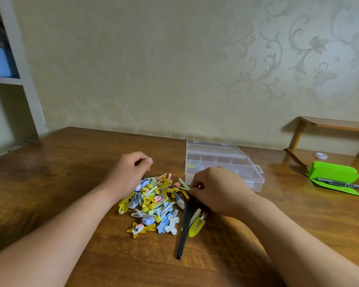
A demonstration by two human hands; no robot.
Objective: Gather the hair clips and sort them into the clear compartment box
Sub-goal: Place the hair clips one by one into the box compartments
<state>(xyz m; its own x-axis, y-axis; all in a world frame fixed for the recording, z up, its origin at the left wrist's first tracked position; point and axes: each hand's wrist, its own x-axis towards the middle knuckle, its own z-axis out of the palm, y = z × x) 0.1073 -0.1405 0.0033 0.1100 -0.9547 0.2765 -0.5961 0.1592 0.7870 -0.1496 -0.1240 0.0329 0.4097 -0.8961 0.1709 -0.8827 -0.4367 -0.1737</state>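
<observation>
Hair clips (153,201) lie in one heap on the counter (60,172), between the two hands. The left hand (131,172) is curled over the heap's far left edge; I cannot tell whether it holds anything. The right hand (214,191) pinches a yellow clip (183,183) at the heap's right edge, just in front of the one clear compartment box (236,156). Bare wood spreads to the left and nearer the person. The clips are too many to count; one long black item (184,226) lies among them.

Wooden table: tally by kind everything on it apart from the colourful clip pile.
Clear plastic compartment box: 1
Bright green folded paper: 1
Dark pen: 1
Small white roll: 1
Small wooden shelf stand: 1
Long black slender piece: 1
Total: 6
</observation>
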